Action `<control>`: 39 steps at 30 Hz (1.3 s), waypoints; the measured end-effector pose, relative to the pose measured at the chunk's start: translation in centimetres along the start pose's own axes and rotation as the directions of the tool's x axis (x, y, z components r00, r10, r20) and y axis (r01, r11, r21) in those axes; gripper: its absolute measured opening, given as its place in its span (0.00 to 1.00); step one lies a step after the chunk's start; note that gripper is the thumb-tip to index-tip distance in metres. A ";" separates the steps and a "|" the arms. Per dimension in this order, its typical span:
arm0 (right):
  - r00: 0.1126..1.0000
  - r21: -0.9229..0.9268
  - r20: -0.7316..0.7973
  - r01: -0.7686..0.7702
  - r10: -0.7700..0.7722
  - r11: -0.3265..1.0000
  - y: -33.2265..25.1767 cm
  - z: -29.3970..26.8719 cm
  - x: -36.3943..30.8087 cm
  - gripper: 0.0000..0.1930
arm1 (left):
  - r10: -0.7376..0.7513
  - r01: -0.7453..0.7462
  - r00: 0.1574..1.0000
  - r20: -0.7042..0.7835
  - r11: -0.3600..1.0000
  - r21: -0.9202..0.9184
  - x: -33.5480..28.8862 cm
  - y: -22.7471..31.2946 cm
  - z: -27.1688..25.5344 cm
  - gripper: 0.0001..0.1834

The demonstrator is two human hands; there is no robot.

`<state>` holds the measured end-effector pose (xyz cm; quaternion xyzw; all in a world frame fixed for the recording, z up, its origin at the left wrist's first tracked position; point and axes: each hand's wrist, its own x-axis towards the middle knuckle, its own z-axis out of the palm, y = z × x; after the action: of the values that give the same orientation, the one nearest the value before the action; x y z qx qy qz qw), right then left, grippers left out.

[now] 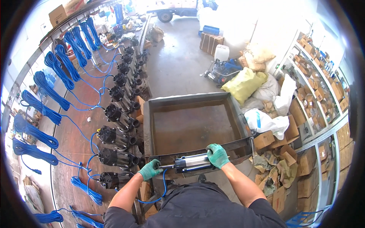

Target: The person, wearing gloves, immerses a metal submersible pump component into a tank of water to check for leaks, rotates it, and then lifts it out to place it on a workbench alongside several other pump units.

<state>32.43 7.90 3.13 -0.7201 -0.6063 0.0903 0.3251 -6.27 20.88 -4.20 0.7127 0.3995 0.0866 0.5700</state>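
A silver, cylindrical submersible pump motor [193, 162] lies on its side across the near rim of a metal water tank [197, 96]. In a green glove, my left hand [150, 169] is closed round the narrow left end, near where a blue cable [165, 186] hangs down in a loop. My right hand [218, 155], gloved the same way, wraps over the right end of the body from above. The fingers partly hide both ends of the motor. Brown, murky water [197, 121] stands in the tank beyond it.
Left of the tank, a long workbench [72, 136] carries a row of upright black-and-silver pumps [116, 114]. Their blue cable coils [49, 91] hang along a rail. Sacks [245, 84], cardboard boxes [266, 140] and loaded shelves [319, 83] line the right side.
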 end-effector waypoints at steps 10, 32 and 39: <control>1.000 0.003 0.007 -0.009 0.009 1.000 0.0 0.0 0.0 0.07 | 0.175 -0.050 0.983 -0.053 0.537 0.842 -0.5 1.9 0.6 0.18; 1.000 0.002 0.000 0.027 -0.027 1.000 1.6 0.4 -0.4 0.07 | -0.294 0.192 0.854 0.430 0.945 0.267 2.9 4.2 -1.9 0.22; 0.999 0.015 0.004 0.042 -0.042 0.999 0.6 0.0 0.0 0.05 | 0.007 -0.113 0.963 0.269 0.917 0.382 2.3 2.6 -0.8 0.11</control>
<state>32.87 7.92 2.79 -0.7047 -0.6212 0.0897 0.3309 -4.04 22.94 -2.39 0.8299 0.3077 -0.0729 0.4597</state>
